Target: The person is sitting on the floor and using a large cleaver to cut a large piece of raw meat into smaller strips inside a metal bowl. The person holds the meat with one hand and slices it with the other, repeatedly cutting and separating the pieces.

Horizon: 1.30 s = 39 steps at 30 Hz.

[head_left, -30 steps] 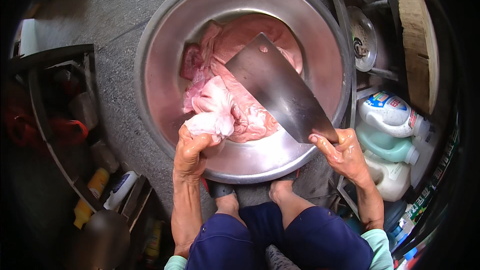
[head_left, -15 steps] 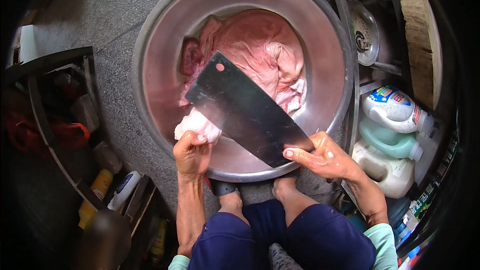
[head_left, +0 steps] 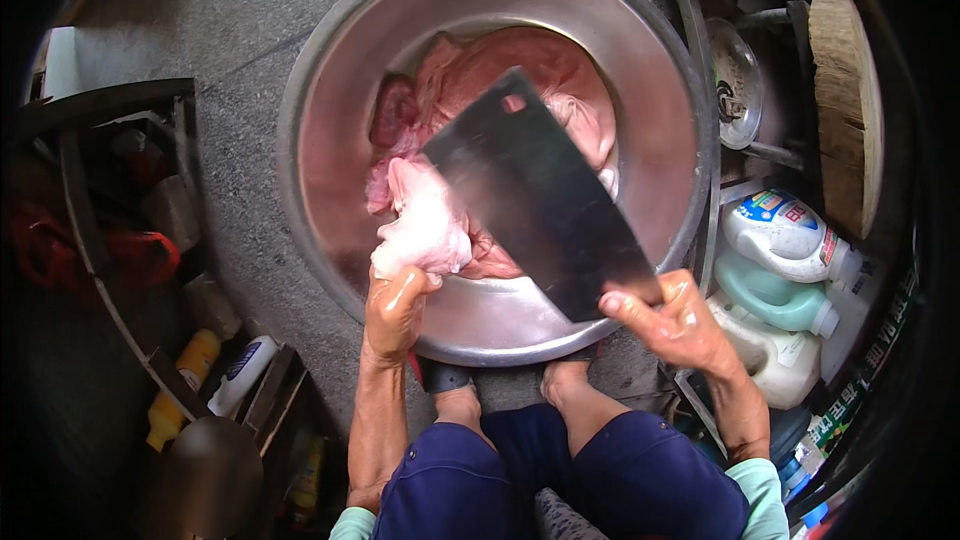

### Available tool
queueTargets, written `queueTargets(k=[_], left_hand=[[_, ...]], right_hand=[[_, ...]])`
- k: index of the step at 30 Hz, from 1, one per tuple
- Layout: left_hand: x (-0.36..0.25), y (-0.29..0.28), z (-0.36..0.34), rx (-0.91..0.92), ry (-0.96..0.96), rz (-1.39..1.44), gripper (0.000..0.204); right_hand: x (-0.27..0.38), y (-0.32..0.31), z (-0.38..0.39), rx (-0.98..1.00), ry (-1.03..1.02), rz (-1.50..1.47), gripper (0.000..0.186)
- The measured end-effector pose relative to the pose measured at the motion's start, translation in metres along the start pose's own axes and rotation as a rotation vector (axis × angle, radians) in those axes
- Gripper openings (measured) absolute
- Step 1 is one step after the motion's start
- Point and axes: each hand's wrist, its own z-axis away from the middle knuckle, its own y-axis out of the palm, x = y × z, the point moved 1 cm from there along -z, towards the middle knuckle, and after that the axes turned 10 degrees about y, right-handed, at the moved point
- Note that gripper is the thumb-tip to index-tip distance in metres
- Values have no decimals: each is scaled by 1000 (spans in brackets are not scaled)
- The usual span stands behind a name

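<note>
A cleaver [head_left: 548, 210] with a broad dark blade and a hole near its far corner is gripped in my right hand [head_left: 682, 325]. Its blade slants over the metal basin [head_left: 655, 70], and my fingers hide the handle. My left hand [head_left: 396, 312] pinches the near end of a pale pink piece of raw meat [head_left: 425, 225] at the basin's near left. The blade's left edge is close to this piece; whether they touch I cannot tell. Behind the cleaver, a larger mass of pink raw meat [head_left: 540, 55] lies in the basin, with a dark red part [head_left: 396, 112] at its left.
Grey floor [head_left: 240, 180] surrounds the basin, with my feet at its near rim. Plastic jugs [head_left: 775, 300] and a thick wooden board [head_left: 842, 110] stand on the right. A dark shelf [head_left: 90, 230] with yellow and white bottles is on the left.
The cleaver has swung right and its blade points more straight ahead. The pale meat now shows more fully to its left. My left hand has shifted slightly to the right.
</note>
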Motion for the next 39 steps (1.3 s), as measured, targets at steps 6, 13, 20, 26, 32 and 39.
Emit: queueTargets(k=[6,13,20,26,32,39], left_hand=[[5,-1,-1,55,151,-240,13],[5,-6,2,32,-7,42,26],[15,2,-3,12,-103,309,40],[13,24,-12,132,-112,10,38],[26,20,-22,176,-137,-139,24],[41,15,-14,155,-374,-36,19]], right_hand=[[-3,16,-1,36,-98,97,27],[-17,-5,0,-110,40,28,26],[-5,6,0,-143,-59,-2,22],[-1,19,16,-182,-210,102,20],[-2,13,14,-165,-139,274,23],[-4,-8,13,-162,-91,299,22]])
